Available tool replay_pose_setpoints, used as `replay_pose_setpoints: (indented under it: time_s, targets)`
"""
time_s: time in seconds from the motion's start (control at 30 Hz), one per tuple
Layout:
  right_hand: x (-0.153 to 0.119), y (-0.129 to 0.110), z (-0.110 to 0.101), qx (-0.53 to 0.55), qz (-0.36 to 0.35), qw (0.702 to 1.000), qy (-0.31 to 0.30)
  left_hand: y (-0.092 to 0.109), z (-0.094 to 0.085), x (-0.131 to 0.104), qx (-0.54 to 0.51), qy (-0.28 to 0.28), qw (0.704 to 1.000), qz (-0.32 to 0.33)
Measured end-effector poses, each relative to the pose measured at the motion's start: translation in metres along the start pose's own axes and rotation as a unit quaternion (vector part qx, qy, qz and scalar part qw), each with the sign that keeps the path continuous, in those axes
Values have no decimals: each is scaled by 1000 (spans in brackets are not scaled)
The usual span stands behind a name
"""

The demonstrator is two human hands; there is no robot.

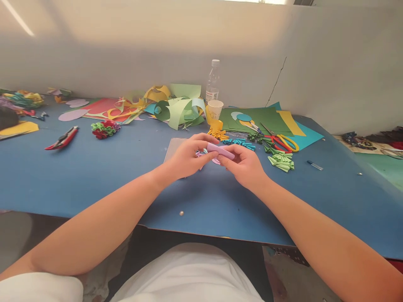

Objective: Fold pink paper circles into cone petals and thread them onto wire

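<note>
My left hand (192,157) and right hand (247,165) are mostly covering some purple bits (215,161), so I can't count those. The table (94,184) is running out of frame at left. One bottle (213,82) and one cup (215,110) are standing near the far edge. One purple paper (221,151) is sitting above the table, in from the near edge, with thumbs and fingers closing on it from both ends.

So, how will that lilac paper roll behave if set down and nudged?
The lilac paper roll looks light, apparently just curled paper. Its rounded shape may let it roll. It could spring open without the left hand and right hand pinching it.
</note>
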State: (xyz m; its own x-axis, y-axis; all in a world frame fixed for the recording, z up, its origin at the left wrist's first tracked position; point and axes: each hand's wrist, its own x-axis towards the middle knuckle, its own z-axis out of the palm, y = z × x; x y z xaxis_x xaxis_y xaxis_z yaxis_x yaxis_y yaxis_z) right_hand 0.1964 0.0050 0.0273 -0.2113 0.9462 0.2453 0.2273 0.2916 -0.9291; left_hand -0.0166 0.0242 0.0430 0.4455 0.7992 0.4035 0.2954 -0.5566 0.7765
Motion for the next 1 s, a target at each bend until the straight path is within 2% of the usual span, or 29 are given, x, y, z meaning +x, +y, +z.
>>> replay_pose_setpoints:
  time_s: [0.1, 0.27, 0.53, 0.67, 0.87, 1.0]
  targets:
    - [0, 1, -1, -13, -2, 1000, 6, 3, 1, 0, -42, 20, 999, 1]
    - [-1, 2, 0, 6, -5, 1000, -14, 4, 1, -1, -129, 12, 991, -21]
    - [-1, 2, -1, 42, -25, 998, -33, 12, -2, 1, -138, -13, 990, -8]
    - [-3, -1, -1, -1, -36, 999, -32, 8, 1, -1, -134, 19, 991, -20]
    - [-3, -5, 0, 16, -23, 999, -35, 4, 3, -2, -155, 78, 985, -19]
    - [-3, -5, 0, -16, -40, 998, -41, 4, 5, -2, -167, 112, 979, -36]
